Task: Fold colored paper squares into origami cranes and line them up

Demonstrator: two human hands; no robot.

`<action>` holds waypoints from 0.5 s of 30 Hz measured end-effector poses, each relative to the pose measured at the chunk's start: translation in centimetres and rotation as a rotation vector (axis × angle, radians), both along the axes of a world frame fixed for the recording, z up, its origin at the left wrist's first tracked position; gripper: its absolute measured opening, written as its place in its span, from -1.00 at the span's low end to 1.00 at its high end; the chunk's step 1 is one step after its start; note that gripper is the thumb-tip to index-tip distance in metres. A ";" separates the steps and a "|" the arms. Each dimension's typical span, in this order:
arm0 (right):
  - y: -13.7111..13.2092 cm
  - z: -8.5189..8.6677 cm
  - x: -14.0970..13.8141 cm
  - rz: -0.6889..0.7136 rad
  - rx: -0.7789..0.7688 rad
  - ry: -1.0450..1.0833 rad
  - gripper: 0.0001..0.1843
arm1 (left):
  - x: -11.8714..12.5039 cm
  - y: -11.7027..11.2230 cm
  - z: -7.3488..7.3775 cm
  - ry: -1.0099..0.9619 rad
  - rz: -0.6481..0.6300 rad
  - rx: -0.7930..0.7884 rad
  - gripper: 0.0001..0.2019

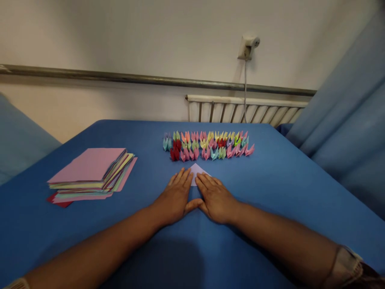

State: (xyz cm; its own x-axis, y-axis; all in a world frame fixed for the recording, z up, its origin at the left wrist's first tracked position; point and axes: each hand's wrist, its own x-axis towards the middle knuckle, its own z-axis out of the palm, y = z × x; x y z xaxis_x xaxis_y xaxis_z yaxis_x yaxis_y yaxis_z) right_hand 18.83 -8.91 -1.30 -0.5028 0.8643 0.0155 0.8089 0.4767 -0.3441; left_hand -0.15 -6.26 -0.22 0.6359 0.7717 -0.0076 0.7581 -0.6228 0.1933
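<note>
A sheet of pale lilac origami paper [195,170], its visible part a triangle with the point facing away from me, lies on the blue table. My left hand [177,196] presses flat on its left side, fingers stretched out. On its right side my right hand [214,196] lies flat in the same way. The two thumbs meet below the paper. Both hands cover its lower corners. Just beyond the paper stand rows of small folded paper cranes [210,145] in pink, red, yellow, green and blue.
A thick, uneven stack of coloured paper squares [90,164] sits on the left of the blue table [288,192]. Behind are a metal rail [135,77], a radiator [234,106] and a plugged-in cord [245,80]. Blue curtains [345,104] hang at the right.
</note>
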 end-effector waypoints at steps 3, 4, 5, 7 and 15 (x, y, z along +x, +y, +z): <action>0.1 -0.1 0.0 0.029 -0.027 -0.009 -0.19 | 1.8 0.2 0.3 -0.077 -0.149 -0.046 -0.09; 0.1 -0.1 0.0 0.031 -0.027 -0.006 -0.20 | 2.4 0.4 0.3 -0.091 -0.174 -0.069 -0.12; 0.1 -0.1 -0.1 0.026 -0.020 -0.001 -0.21 | 2.9 0.7 0.2 -0.102 -0.175 -0.079 -0.15; 0.1 0.0 -0.2 0.003 0.008 0.019 -0.24 | 3.3 1.6 0.0 -0.099 -0.152 -0.089 -0.19; 0.2 0.0 0.1 -0.063 0.004 -0.013 -0.12 | 1.8 3.1 -0.4 0.051 -0.052 -0.035 -0.17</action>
